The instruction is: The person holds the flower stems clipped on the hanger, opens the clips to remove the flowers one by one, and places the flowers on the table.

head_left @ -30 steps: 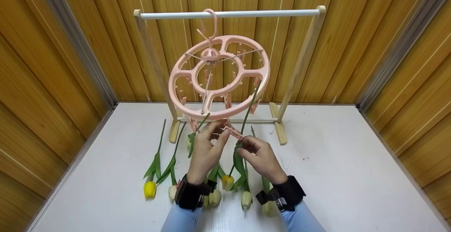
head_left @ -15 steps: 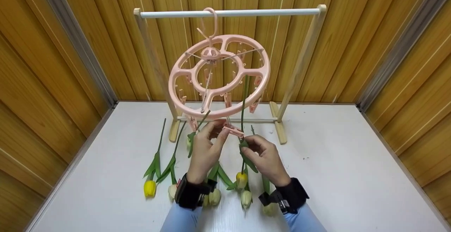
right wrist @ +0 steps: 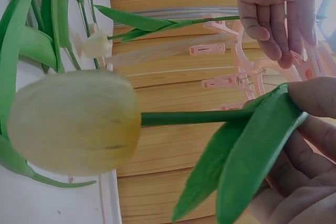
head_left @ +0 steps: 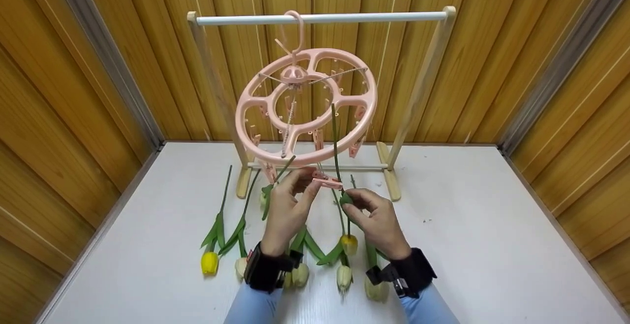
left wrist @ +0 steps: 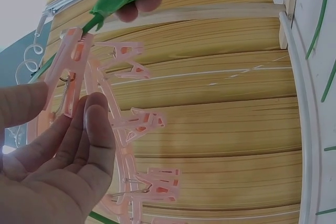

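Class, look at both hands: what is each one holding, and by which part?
The left hand pinches a pink clothespin by its tail end; the right hand holds a tulip by stem and leaf, bloom hanging down.

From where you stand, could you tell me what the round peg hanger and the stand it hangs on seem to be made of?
Round peg hanger: pink plastic by its look, one smooth moulded ring, slightly glossy, with matching pegs. Stand: pale unvarnished wood uprights and feet, faint grain; its white top rail looks smooth, perhaps painted metal or plastic.
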`<state>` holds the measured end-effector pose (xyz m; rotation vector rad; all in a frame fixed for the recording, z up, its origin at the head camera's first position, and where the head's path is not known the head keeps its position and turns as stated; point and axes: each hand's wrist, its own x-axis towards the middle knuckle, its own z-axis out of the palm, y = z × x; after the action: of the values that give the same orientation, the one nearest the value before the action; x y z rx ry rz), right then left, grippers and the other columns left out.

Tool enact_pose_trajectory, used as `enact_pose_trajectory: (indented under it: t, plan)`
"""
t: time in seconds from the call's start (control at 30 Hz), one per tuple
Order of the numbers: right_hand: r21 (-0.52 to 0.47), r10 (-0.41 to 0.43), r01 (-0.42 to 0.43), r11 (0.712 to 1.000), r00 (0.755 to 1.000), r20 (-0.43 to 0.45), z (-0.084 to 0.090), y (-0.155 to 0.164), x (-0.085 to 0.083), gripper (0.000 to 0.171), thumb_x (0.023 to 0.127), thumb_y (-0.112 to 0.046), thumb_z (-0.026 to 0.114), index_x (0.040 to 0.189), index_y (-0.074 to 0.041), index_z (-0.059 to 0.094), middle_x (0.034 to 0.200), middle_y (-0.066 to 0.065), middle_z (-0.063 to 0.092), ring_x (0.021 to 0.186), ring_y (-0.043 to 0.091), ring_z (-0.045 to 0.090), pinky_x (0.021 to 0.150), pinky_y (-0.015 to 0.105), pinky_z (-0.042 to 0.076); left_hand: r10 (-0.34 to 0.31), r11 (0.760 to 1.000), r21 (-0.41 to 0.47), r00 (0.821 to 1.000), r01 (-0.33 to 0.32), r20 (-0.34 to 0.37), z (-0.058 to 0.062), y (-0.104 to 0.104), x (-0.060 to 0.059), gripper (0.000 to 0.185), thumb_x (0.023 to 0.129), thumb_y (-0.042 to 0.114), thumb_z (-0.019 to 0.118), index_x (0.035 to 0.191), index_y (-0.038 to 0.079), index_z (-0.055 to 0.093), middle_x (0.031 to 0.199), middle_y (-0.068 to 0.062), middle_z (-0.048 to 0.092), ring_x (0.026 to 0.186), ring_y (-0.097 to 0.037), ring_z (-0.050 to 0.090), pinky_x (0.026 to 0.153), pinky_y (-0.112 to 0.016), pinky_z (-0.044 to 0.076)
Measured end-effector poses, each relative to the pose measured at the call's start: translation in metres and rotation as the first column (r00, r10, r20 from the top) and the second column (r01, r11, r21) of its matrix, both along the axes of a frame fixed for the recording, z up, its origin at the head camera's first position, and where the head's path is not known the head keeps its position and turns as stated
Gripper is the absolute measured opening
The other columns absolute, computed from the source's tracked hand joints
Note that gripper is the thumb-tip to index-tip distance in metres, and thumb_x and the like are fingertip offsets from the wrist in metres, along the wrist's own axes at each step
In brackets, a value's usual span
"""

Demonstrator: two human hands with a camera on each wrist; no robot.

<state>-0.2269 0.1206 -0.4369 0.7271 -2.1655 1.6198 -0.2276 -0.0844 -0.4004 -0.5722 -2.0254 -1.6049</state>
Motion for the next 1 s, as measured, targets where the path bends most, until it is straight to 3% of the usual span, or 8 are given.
enact_pose_trajectory:
  t: [0.63,1.0]
  plan:
    - [0.046,-0.059,0.066,0.997,0.990,-0.131,0.0032,0.0034,-0.0016,0.019,0.091,0.002,0.075,0.109,-0.003,0.077,0.098,0.003,0.072,0.084,0.012,0.065,0.075,0.021,0.052,-0.012,0.999,0.032,1.000,0.012,0.002,0.0000,0.0014,0.0016,0.026,0.099,0.013,0.070,0.120,-0.004,0.069,0.107,-0.009,0.075,0.095,-0.021,0.072,0.081,-0.030,0.056]
    - [0.009,-0.077,0.080,0.997,0.982,-0.174,0.0055,0.0004,-0.0007,0.018,0.088,0.006,0.076,0.103,-0.003,0.078,0.091,0.004,0.070,0.077,0.011,0.063,0.069,0.016,0.049,-0.007,0.997,0.081,1.000,0.006,0.002,-0.0017,0.0056,0.0025,0.024,0.098,0.013,0.071,0.118,-0.001,0.071,0.106,-0.009,0.075,0.092,-0.020,0.071,0.080,-0.028,0.056]
